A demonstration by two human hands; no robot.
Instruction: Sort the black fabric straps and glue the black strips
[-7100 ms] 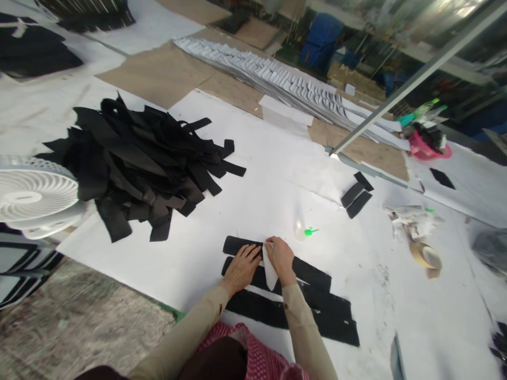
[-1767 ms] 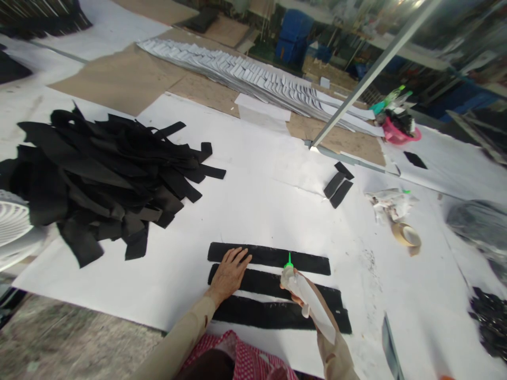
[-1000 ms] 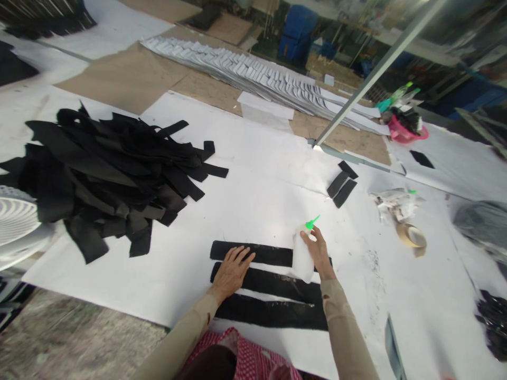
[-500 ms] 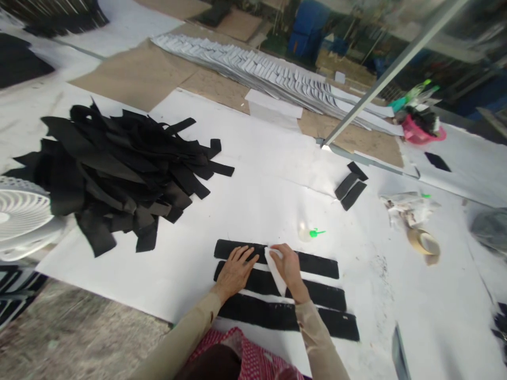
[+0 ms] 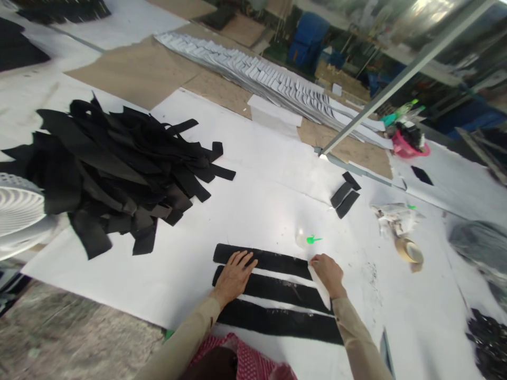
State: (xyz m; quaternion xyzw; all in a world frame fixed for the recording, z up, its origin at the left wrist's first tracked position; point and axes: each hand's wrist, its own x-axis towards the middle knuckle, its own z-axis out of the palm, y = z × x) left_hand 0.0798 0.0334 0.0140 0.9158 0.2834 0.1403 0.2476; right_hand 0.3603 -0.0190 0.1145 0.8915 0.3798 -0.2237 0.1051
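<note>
Three long black fabric strips lie one below another on the white-covered table: the top strip (image 5: pixel 281 259), the middle strip (image 5: pixel 285 289) and the bottom strip (image 5: pixel 285 323). My left hand (image 5: pixel 234 274) rests with fingers flat on the left part of the top strip, its palm over the middle one. At the top strip's right end, my right hand (image 5: pixel 329 273) is closed on a thin white flat piece (image 5: pixel 321 289), which slants down over the middle strip's end. Whether the piece is paper or plastic I cannot tell. Just above sits a small clear bottle (image 5: pixel 301 237) with a green tip.
Left of the strips is a big heap of black strips (image 5: pixel 127 163), beside a white plastic basket (image 5: pixel 19 211). Small black pieces (image 5: pixel 344 196), a tape roll (image 5: pixel 410 250) and a pink basket (image 5: pixel 410 146) are to the right. A metal post (image 5: pixel 380 100) rises behind.
My right hand has slid right with the white piece, from the middle of the strips to the top strip's right end. My left hand stays nearly in place.
</note>
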